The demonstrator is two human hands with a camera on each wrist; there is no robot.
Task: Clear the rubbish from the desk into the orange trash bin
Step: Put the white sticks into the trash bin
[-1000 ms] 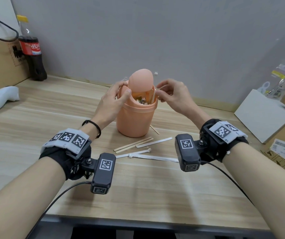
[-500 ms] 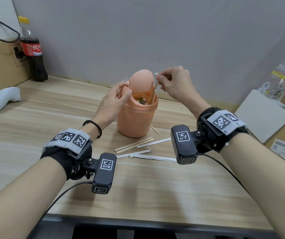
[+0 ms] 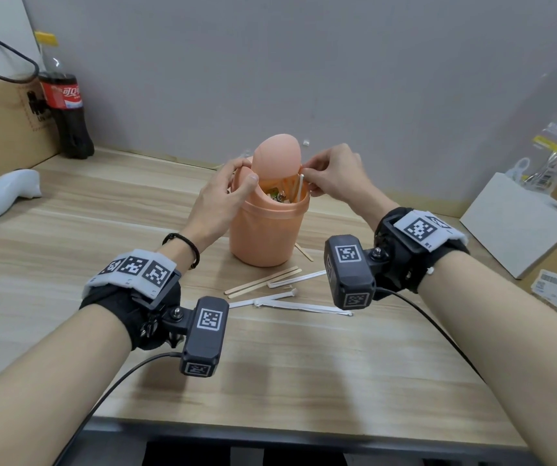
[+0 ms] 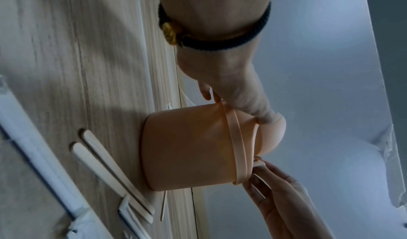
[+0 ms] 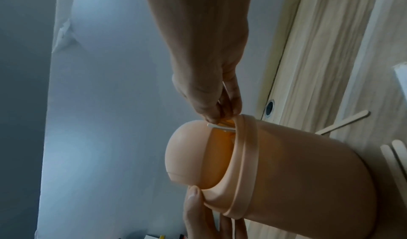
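Desk (image 3: 68,250): light wood surface carrying all items; its near edge is lying closest to the viewer.
Paper wrappers (image 3: 300,306): white strips lying flat on the desk nearest the viewer, in front of the bin.
Wooden sticks (image 3: 262,282): two flat sticks lying side by side, just behind the wrappers and just in front of the bin; a third thin stick (image 3: 304,253) is lying at the bin's right base.
Orange trash bin (image 3: 265,230): standing upright at mid-desk; its domed swing lid (image 3: 277,159) is tilting open, and rubbish is showing inside.
Left hand (image 3: 221,200): gripping the bin's upper rim on the left side, thumb pressing at the lid edge, fingers curling behind.
Right hand (image 3: 332,174): pinching a thin white stick (image 3: 300,188) between thumb and fingertips at the bin's right rim; the stick is standing near upright with its lower end inside the opening.
White device (image 3: 1,195): lying at the far left of the desk.
Cola bottle (image 3: 67,105): standing upright at the back left corner against the wall.
White box (image 3: 519,223): resting at the far right, with cardboard cartons beside it.
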